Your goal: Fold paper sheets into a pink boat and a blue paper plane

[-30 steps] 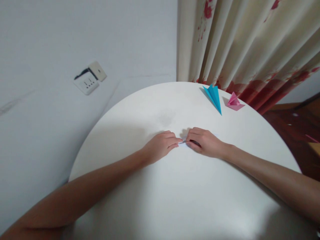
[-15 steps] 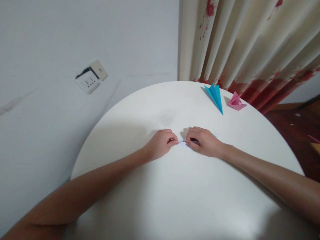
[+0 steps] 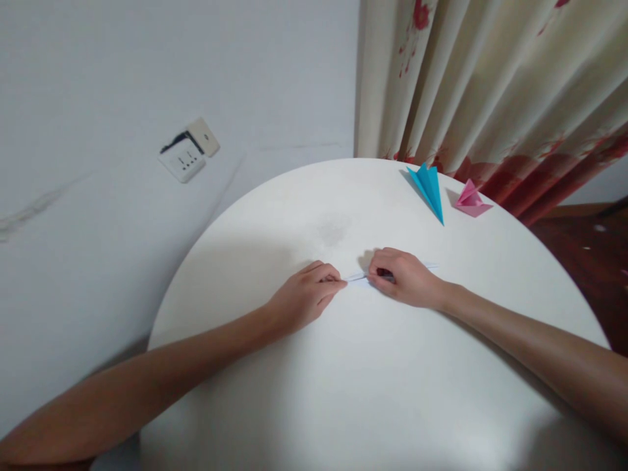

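Note:
A narrow piece of folded white paper [image 3: 357, 279] lies low on the white round table [image 3: 343, 392], running between my hands. My left hand [image 3: 310, 291] pinches its left end between thumb and fingertips. My right hand [image 3: 405, 278] grips it farther right, fingers curled and thumb pressed against them. A thin pointed tip of the paper shows past the right hand's back. The middle of the paper is hidden under my right hand, so its full shape cannot be made out.
At the table's far right lie a blue paper plane [image 3: 428, 191] and a pink folded paper figure [image 3: 472, 200]. Behind them hangs a cream curtain [image 3: 466, 85] with red flowers. A wall socket [image 3: 182, 159] is on the left wall.
My left hand has slid slightly left and down along the paper, showing more of it between the hands. My right hand keeps its grip. The view has shifted a little.

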Motion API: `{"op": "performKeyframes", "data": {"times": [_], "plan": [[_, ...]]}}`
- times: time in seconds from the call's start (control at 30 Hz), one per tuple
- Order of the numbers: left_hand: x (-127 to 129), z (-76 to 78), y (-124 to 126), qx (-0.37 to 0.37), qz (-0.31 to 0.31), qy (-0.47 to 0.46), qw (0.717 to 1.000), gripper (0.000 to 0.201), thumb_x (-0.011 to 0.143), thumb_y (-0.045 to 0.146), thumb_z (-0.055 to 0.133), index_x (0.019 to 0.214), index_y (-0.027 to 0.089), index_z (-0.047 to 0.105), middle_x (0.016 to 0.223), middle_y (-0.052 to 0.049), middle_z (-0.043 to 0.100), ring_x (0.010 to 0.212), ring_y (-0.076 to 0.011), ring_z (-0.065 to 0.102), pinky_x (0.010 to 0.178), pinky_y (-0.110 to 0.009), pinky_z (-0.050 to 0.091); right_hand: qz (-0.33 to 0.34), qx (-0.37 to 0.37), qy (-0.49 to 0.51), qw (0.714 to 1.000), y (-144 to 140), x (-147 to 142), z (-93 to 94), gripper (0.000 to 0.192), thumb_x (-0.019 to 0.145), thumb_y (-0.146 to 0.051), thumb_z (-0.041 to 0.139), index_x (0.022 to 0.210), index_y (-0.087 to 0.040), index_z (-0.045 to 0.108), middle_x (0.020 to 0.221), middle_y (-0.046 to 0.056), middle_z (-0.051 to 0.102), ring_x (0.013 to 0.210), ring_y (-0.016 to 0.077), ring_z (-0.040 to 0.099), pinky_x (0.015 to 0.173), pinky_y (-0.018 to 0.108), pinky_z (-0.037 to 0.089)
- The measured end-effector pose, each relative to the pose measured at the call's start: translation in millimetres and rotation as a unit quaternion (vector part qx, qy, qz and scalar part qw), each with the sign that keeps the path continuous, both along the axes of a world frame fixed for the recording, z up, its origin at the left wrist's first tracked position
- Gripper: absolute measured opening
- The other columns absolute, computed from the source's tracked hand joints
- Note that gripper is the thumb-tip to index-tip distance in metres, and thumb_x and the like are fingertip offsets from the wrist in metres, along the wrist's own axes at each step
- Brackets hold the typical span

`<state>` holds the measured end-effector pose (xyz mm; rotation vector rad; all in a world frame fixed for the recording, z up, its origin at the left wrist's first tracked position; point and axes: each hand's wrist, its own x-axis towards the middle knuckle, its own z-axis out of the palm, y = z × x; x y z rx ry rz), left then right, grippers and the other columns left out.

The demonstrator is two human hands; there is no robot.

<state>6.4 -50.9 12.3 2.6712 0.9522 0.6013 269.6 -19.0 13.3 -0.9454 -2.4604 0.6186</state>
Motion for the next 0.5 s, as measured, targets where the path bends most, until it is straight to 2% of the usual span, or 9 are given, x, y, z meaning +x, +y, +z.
{"op": "performKeyframes", "data": {"times": [0.13,0.2,0.3,0.5], "plan": [[0,-4.3,-2,0.005,0.016,-0.026,1.0,0.026,0.095,0.01,0.052,0.113,0.018,0.07,0.105,-0.009,0.069,0.099,-0.0193,0.06,0.09,-0.034,0.049,0.005,0.004,0.004,1.0,0,0,-0.8,0.007,0.089,-0.017,0.057,0.082,-0.021,0.059,0.08,0.002,0.06,0.08,0.0181,0.054,0.071,0.029,0.04],[3,-4.0,4,-0.022,0.048,-0.051,0.997,0.021,0.095,0.015,0.056,0.109,0.018,0.071,0.101,-0.007,0.071,0.095,-0.0184,0.062,0.087,-0.031,0.049,0.005,0.006,0.003,1.0,0,0,-1.4,0.008,0.089,-0.017,0.057,0.082,-0.021,0.059,0.08,0.003,0.06,0.08,0.0184,0.054,0.072,0.029,0.04],[9,0.5,19,-0.095,0.079,-0.044,0.991,0.01,0.092,0.02,0.064,0.09,0.019,0.074,0.084,-0.003,0.071,0.078,-0.015,0.063,0.075,-0.026,0.047,0.005,0.006,-0.001,1.0,0,1,-1.8,0.008,0.088,-0.017,0.057,0.082,-0.021,0.059,0.079,0.003,0.06,0.08,0.0185,0.054,0.072,0.029,0.04],[21,10.3,42,-0.182,0.039,-0.01,0.983,0.006,0.083,0.017,0.072,0.077,0.017,0.074,0.073,0.0,0.066,0.064,-0.011,0.057,0.064,-0.023,0.04,0.009,0.006,-0.002,1.0,0,0,0.5,0.007,0.088,-0.016,0.058,0.083,-0.02,0.059,0.08,0.003,0.06,0.08,0.0184,0.053,0.072,0.029,0.039]]}}
